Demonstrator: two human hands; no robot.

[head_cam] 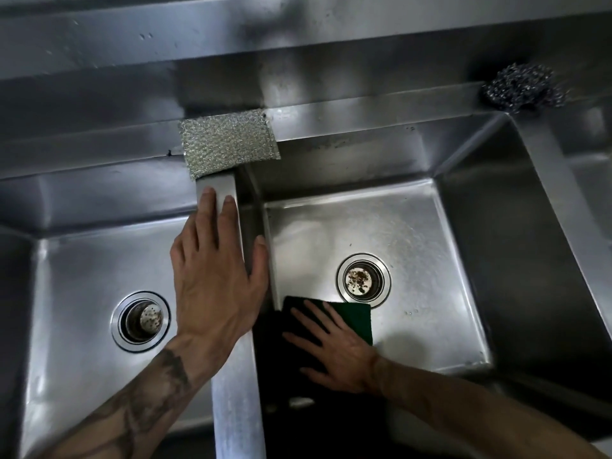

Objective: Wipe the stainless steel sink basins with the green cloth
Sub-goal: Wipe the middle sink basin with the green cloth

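Observation:
Two stainless steel basins lie below me, the left basin (73, 266) and the right basin (414, 226), split by a narrow steel divider (231, 392). The green cloth (356, 318) lies on the floor of the right basin at its near left corner. My right hand (334, 351) presses flat on the cloth, fingers spread and pointing left toward the divider wall. My left hand (215, 276) rests flat on top of the divider, fingers spread, holding nothing.
A silver mesh scrub pad (227, 142) lies on the back ledge at the far end of the divider. A steel wool ball (523, 87) sits on the ledge at the back right. Each basin has a round drain, the left drain (140, 321) and the right drain (363, 280).

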